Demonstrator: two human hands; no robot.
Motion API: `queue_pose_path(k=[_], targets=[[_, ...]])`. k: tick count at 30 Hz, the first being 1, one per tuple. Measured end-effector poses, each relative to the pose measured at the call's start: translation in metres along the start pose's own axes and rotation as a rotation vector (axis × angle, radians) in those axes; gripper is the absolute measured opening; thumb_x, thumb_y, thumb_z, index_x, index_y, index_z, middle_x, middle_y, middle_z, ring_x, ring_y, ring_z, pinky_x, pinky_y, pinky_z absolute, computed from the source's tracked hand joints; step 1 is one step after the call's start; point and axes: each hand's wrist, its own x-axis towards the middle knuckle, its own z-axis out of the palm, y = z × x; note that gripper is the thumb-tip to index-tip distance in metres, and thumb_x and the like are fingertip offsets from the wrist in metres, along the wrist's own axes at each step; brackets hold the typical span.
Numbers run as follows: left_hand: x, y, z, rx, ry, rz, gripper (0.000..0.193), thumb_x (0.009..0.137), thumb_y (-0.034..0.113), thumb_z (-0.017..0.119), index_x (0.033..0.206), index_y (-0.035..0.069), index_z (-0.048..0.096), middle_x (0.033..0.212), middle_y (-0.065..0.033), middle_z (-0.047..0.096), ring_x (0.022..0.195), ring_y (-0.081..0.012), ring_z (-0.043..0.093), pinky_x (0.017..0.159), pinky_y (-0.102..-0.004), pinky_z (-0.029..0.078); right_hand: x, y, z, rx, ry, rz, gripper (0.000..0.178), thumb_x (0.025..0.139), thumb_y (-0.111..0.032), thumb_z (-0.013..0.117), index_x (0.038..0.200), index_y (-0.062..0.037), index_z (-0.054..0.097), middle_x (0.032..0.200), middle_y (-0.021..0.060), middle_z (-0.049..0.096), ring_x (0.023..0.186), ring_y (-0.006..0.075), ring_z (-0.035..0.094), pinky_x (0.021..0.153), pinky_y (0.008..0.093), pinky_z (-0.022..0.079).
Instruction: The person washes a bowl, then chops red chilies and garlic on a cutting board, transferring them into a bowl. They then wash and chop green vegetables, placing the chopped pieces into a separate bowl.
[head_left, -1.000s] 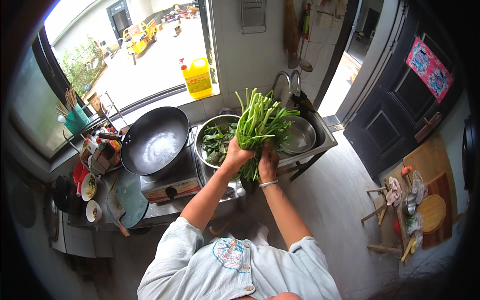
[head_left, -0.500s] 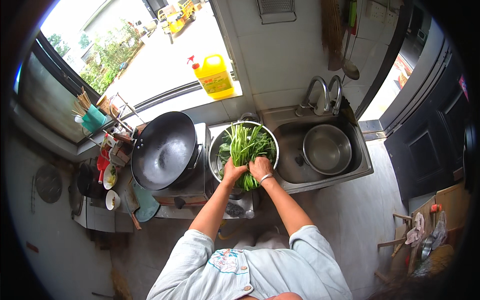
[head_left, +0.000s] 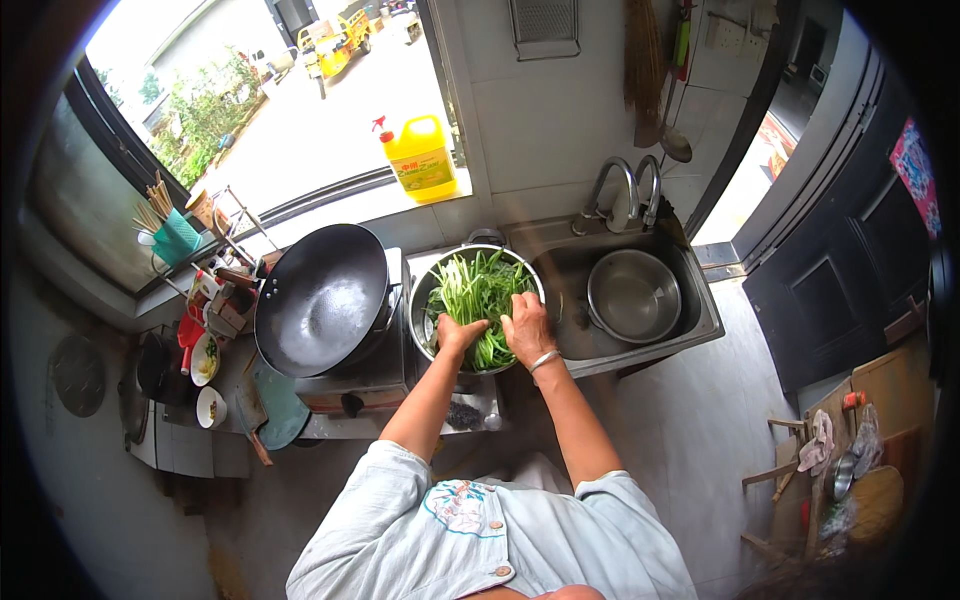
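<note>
While the dark wok sits off left, the metal basin beside it has the leafy greens in it. I'd guess they're light, bendy, maybe slippery and easily bruised, so cup the bunch round its middle. Left hand and right hand touch opposite sides; can't tell how firmly. Small white bowl: unidentifiable bits.

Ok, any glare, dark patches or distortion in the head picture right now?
Head view: the ground outside is washed out almost white; head view: a bright sheen sits on the wok; head view: the corners fade to black, and the black door looks skewed near the right rim; head view: the hands and green stalks are well lit and fairly clear.
</note>
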Motion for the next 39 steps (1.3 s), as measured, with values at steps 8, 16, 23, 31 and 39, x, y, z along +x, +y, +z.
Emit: queue_pose_path(k=[8,16,23,31,39], targets=[[-0.045,0.027,-0.027,0.061,0.079,0.34,0.093,0.071,0.04,0.071,0.136,-0.003,0.021,0.127,-0.0285,0.034,0.113,-0.0446,0.044,0.094,-0.047,0.04,-0.104,-0.034,-0.051,-0.003,0.342,0.111,0.026,0.077,0.003,0.056,0.102,0.0004,0.057,0.104,0.0154,0.056,0.088,0.0306,0.058,0.075,0.0347,0.05],[-0.069,0.011,-0.03,-0.202,0.315,0.913,0.009,0.082,0.014,0.061,0.089,0.009,0.066,0.108,-0.0161,0.056,0.098,-0.0339,0.052,0.083,-0.041,0.042,-0.436,-0.11,-0.003,0.052,0.419,0.998,0.013,0.081,-0.006,0.057,0.092,0.0004,0.062,0.072,0.0089,0.066,0.07,0.0153,0.066,0.063,0.0282,0.052],[-0.162,0.005,-0.026,-0.475,-0.108,1.224,0.015,0.084,0.016,0.065,0.09,0.001,0.063,0.1,-0.0135,0.056,0.091,-0.026,0.055,0.078,-0.0361,0.046,-0.69,-0.275,0.088,-0.243,0.28,1.81,0.014,0.07,-0.02,0.06,0.072,-0.0085,0.068,0.078,0.0143,0.066,0.075,0.0318,0.064,0.067,0.0403,0.05],[-0.291,-0.183,0.005,0.007,-1.125,1.672,0.026,0.065,0.008,0.072,0.088,0.002,0.06,0.093,-0.0156,0.057,0.09,-0.034,0.054,0.08,-0.0439,0.045,-0.748,-0.416,0.202,-0.196,0.058,2.066,0.018,0.069,-0.031,0.068,0.069,-0.0126,0.067,0.074,0.0083,0.067,0.071,0.0273,0.064,0.064,0.0401,0.051],[-0.396,-0.294,-0.014,0.258,-1.612,1.669,0.023,0.063,0.007,0.069,0.085,0.004,0.062,0.086,-0.0136,0.06,0.082,-0.0332,0.058,0.069,-0.0398,0.049,-0.879,-0.468,0.241,0.037,1.706,2.174,0.02,0.075,-0.021,0.061,0.08,-0.0014,0.06,0.076,0.0111,0.064,0.06,0.0261,0.062,0.054,0.0362,0.05]])
